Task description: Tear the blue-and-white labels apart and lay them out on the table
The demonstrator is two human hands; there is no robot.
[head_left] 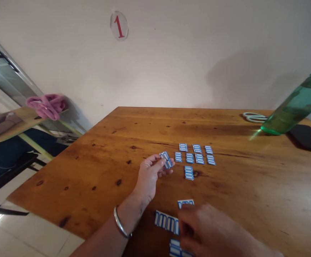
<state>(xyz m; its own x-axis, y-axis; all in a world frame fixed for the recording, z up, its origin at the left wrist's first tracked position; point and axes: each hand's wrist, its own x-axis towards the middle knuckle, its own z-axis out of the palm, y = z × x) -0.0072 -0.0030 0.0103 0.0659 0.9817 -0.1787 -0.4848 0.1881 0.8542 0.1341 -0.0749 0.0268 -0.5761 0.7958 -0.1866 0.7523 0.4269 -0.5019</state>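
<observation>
My left hand (151,173), with a silver bangle at the wrist, pinches a small sheet of blue-bordered white label stickers (166,160) between thumb and fingers, above the wooden table. Close to me, my right hand (203,228) is blurred, its fingers curled downward over more label sheets. A longer label strip (166,222) lies just left of it, partly covered. One label sheet (185,203) shows above its knuckles and another label sheet (175,247) below. Whether the right fingers grip any of them is hidden. Beyond, several cut label pieces (189,158) lie in loose rows, with one label piece (189,172) nearer.
On the right of the wooden table (134,132) stand a green water bottle (296,103), a coiled white cable (254,117) and a dark flat object (308,137). At left, another person's arm (2,123) rests on a smaller table with a pink cloth (47,106).
</observation>
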